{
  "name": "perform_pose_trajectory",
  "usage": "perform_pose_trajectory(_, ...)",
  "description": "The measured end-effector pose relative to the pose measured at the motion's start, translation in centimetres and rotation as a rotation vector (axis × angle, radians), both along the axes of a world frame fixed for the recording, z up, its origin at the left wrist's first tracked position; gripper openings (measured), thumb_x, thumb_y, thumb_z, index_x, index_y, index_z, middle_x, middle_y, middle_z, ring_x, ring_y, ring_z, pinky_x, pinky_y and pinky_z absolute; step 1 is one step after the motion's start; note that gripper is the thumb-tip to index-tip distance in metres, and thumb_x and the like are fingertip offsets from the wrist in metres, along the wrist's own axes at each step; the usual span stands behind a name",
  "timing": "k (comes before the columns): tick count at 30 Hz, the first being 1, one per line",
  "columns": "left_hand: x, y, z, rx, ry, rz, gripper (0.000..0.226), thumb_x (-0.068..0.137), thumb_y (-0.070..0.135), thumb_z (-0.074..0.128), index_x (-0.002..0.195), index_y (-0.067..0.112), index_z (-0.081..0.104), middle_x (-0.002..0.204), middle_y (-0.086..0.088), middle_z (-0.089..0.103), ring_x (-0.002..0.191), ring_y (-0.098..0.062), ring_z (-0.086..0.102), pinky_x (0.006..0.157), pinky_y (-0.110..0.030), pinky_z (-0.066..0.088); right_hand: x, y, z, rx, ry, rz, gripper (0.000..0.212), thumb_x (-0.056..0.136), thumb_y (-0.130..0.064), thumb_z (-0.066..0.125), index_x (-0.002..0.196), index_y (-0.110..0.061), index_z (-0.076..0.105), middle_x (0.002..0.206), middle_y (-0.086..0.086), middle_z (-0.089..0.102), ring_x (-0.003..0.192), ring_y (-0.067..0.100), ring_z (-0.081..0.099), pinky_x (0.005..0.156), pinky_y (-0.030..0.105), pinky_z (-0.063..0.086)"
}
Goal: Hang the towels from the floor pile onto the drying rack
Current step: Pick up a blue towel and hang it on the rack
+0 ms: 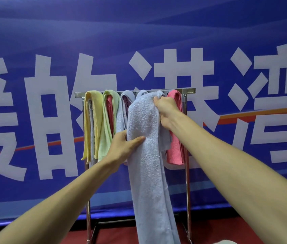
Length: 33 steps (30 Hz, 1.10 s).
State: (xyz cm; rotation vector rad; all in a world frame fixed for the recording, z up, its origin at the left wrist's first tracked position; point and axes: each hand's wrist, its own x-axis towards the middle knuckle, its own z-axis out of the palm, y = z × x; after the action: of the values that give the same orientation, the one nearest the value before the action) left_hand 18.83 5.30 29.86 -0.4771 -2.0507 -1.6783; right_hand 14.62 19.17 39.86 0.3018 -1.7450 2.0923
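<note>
Even, fairly bright indoor light from above/front; no hard shadows, just soft shade in the folds of the pale blue towel (148,164). Blue banner (139,32) has faint lighter bands across the top, no harsh glare. Wide-angle bend: banner lettering & its bottom edge bow toward the L/R edges. Centre reasonably sharp, terry texture readable; edges softer, w/ slight compression smear.

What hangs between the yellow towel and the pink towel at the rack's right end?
In the head view: a green towel, a lavender towel, then the big pale blue towel gripped by the left hand and right hand.
</note>
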Motion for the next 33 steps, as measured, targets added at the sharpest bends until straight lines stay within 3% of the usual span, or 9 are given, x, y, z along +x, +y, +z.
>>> perform_pose_trajectory(5, 0.5, 0.8, 1.1, 0.116, 0.058, -0.02, 0.006, 0.088, 0.021, 0.069, 0.087, 0.016, 0.071, 0.08, 0.0, 0.076, 0.074, -0.013, 0.071, 0.065, -0.03, 0.059, 1.2, 1.8, -0.3, 0.005, -0.077, 0.085, 0.037, 0.091, 0.011, 0.044, 0.127, 0.008, 0.05, 0.115, 0.023, 0.061, 0.103, 0.033, 0.063, 0.097, 0.049, 0.05)
perform_pose_trajectory(9, 0.6, 1.1, 2.4, 0.115, 0.096, 0.004, 0.006, 0.088, 0.019, 0.069, 0.087, 0.014, 0.072, 0.086, -0.008, 0.075, 0.076, -0.019, 0.07, 0.071, -0.035, 0.058, 1.9, 3.8, -1.3, 0.133, -0.147, 0.132, 0.027, 0.09, 0.014, 0.05, 0.117, 0.011, 0.054, 0.085, 0.018, 0.063, 0.072, 0.025, 0.064, 0.07, 0.041, 0.058)
perform_pose_trajectory(14, 0.3, 1.4, 4.2, -0.06, 0.13, 0.001, 0.012, 0.09, 0.025, 0.066, 0.083, 0.017, 0.07, 0.073, 0.003, 0.073, 0.065, -0.007, 0.068, 0.06, -0.022, 0.056, 2.2, 5.7, -3.1, 0.516, -0.287, 0.026, 0.006, 0.087, 0.009, 0.057, 0.082, 0.006, 0.059, 0.058, 0.012, 0.062, 0.047, 0.017, 0.059, 0.048, 0.028, 0.056)
perform_pose_trajectory(17, -0.3, 1.9, 5.1, -0.204, 0.065, -0.016, 0.023, 0.092, 0.029, 0.063, 0.087, 0.008, 0.07, 0.081, -0.007, 0.073, 0.07, -0.013, 0.067, 0.068, -0.032, 0.057, 0.4, 6.5, -5.1, 0.836, -0.203, -0.28, 0.008, 0.086, -0.006, 0.06, 0.082, 0.002, 0.061, 0.07, 0.009, 0.057, 0.054, 0.018, 0.049, 0.048, 0.028, 0.04)
perform_pose_trajectory(19, -0.5, 2.3, 5.5, -0.343, -0.018, -0.098, 0.029, 0.094, 0.029, 0.06, 0.089, 0.002, 0.068, 0.081, -0.012, 0.07, 0.073, -0.018, 0.065, 0.069, -0.035, 0.055, -0.7, 6.5, -6.6, 0.718, -0.065, -0.263, 0.021, 0.09, -0.015, 0.058, 0.1, 0.003, 0.063, 0.075, 0.007, 0.057, 0.059, 0.016, 0.051, 0.056, 0.031, 0.044)
perform_pose_trajectory(23, -0.5, 3.2, 5.3, -0.515, -0.125, -0.223, 0.033, 0.097, 0.026, 0.054, 0.103, -0.006, 0.057, 0.089, -0.014, 0.063, 0.079, -0.018, 0.062, 0.073, -0.031, 0.054, -0.6, 5.3, -8.0, 0.274, -0.103, 0.204, 0.034, 0.104, -0.03, 0.04, 0.083, -0.007, 0.055, 0.061, 0.001, 0.059, 0.048, 0.007, 0.054, 0.049, 0.022, 0.047)
perform_pose_trajectory(25, -0.3, 3.3, 5.3, -0.493, -0.153, -0.231, 0.018, 0.096, 0.024, 0.055, 0.097, 0.006, 0.052, 0.084, -0.008, 0.06, 0.072, -0.013, 0.06, 0.063, -0.022, 0.052, -1.3, 5.0, -8.6, 0.198, -0.193, 0.389, 0.053, 0.101, -0.046, 0.038, 0.111, 0.003, 0.058, 0.096, 0.015, 0.071, 0.087, 0.023, 0.07, 0.085, 0.04, 0.057)
perform_pose_trajectory(27, -0.3, 2.9, 5.3, -0.46, -0.187, -0.226, 0.018, 0.094, 0.025, 0.058, 0.098, 0.01, 0.049, 0.082, -0.006, 0.059, 0.068, -0.012, 0.059, 0.057, -0.02, 0.051, -1.8, 4.8, -9.3, 0.215, -0.238, 0.51, 0.069, 0.097, -0.058, 0.036, 0.133, 0.0, 0.05, 0.13, 0.024, 0.058, 0.122, 0.036, 0.057, 0.108, 0.05, 0.041)
perform_pose_trajectory(33, -0.3, 1.8, 5.4, -0.285, -0.204, -0.278, 0.027, 0.087, 0.022, 0.065, 0.101, 0.01, 0.045, 0.077, -0.005, 0.062, 0.056, -0.006, 0.063, 0.048, -0.017, 0.048, -0.9, 4.2, -8.9, 0.296, -0.236, 0.684, 0.071, 0.083, -0.069, 0.045, 0.126, -0.015, 0.061, 0.107, 0.012, 0.07, 0.098, 0.022, 0.067, 0.086, 0.034, 0.054)
